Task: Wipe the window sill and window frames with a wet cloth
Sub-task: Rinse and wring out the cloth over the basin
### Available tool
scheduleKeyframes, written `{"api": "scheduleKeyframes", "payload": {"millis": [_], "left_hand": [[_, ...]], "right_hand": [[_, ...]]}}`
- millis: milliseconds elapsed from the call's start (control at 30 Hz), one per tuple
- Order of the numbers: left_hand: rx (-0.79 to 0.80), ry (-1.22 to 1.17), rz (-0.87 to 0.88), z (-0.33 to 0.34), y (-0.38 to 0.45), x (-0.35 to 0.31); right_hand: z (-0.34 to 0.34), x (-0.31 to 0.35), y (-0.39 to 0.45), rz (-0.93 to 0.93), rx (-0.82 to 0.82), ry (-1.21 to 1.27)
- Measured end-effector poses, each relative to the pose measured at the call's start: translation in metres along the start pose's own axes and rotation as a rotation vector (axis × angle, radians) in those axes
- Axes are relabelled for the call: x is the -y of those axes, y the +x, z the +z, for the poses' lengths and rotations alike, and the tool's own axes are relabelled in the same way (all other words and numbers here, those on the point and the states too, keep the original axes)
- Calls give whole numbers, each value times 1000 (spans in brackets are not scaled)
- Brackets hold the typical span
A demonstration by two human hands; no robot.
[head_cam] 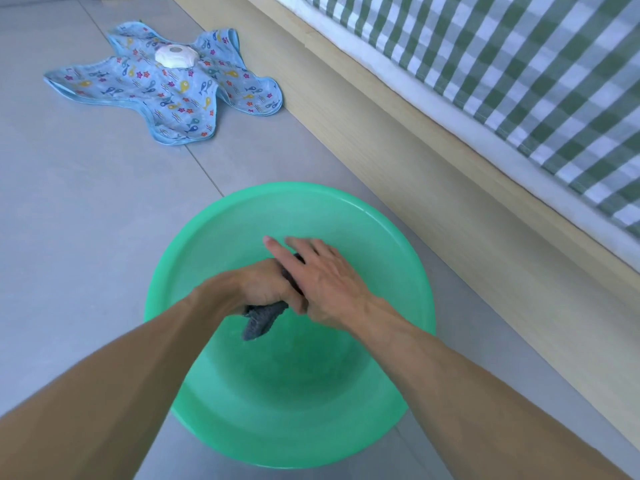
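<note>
A round green plastic basin stands on the grey tiled floor right below me. Both my hands are over its middle. My left hand is closed around a twisted dark grey cloth, whose loose end hangs down below the fist. My right hand lies against the cloth's upper part, thumb wrapped on it, index and middle fingers stretched out forward. Most of the cloth is hidden between the two hands. No window sill or window frame is in view.
A blue fish-patterned fabric mat with a white round object on it lies on the floor at the upper left. A light wooden bed base with a green-and-white checked sheet runs along the right.
</note>
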State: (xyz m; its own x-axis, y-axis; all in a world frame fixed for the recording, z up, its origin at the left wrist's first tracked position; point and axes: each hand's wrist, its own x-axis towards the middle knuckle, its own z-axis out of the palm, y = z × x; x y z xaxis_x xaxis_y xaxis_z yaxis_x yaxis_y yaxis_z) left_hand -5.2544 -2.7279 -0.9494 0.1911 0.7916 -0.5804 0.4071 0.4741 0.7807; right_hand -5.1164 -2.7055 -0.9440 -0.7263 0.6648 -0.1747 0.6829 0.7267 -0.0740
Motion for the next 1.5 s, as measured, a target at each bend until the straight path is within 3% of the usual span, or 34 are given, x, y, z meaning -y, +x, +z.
{"api": "scheduleKeyframes", "payload": {"millis": [67, 133, 233, 300, 400, 500, 567, 667, 767, 867, 967, 1033, 1067, 1133, 1233, 1300, 1400, 1433, 1500], "left_hand": [[-32, 366, 88, 1, 2, -6], [-217, 711, 189, -3, 2, -3], [-471, 816, 337, -9, 2, 5], [-552, 765, 197, -12, 0, 3], [-667, 481, -72, -12, 1, -2], [-457, 144, 1, 4, 5, -3], [-334, -94, 59, 14, 5, -4], [-283, -275, 54, 8, 4, -4], [-276, -163, 5, -12, 1, 3], [-274, -8, -98, -19, -6, 4], [6, -126, -77, -15, -14, -3], [170, -132, -59, -10, -20, -9], [179, -67, -52, -6, -20, -12], [31, 233, -21, 4, -15, -15], [-340, 769, 97, 19, -14, -11], [-444, 989, 136, 23, -13, 1], [-539, 1191, 227, 22, -12, 11], [-557, 1212, 231, 21, -13, 9], [-590, 1152, 152, 19, -13, 4]], "right_hand": [[0, -1, 4, 76, 12, 23], [-10, -7, 10, 129, 65, 58], [-30, -20, 21, 234, 346, 456], [-32, -24, 21, 274, 377, 802], [-21, -16, 18, 345, 163, 981], [-14, 0, 18, 453, 18, 894], [-14, 6, 21, 528, 148, 981], [-14, 17, 22, 530, 301, 1076], [-20, 14, 10, 391, 396, 968], [-25, 7, -5, 165, 267, 627], [-17, 6, -8, -62, 103, 70], [-3, 1, -5, -120, -34, -125], [-2, 0, -4, -115, -123, -168], [-3, 1, -4, -53, -216, -261], [-11, 11, -1, 118, -55, -178], [-21, 15, 4, 232, 120, -33], [-23, 7, 18, 309, 415, 249], [-21, 5, 21, 333, 436, 328], [-19, 2, 19, 368, 303, 400]]}}
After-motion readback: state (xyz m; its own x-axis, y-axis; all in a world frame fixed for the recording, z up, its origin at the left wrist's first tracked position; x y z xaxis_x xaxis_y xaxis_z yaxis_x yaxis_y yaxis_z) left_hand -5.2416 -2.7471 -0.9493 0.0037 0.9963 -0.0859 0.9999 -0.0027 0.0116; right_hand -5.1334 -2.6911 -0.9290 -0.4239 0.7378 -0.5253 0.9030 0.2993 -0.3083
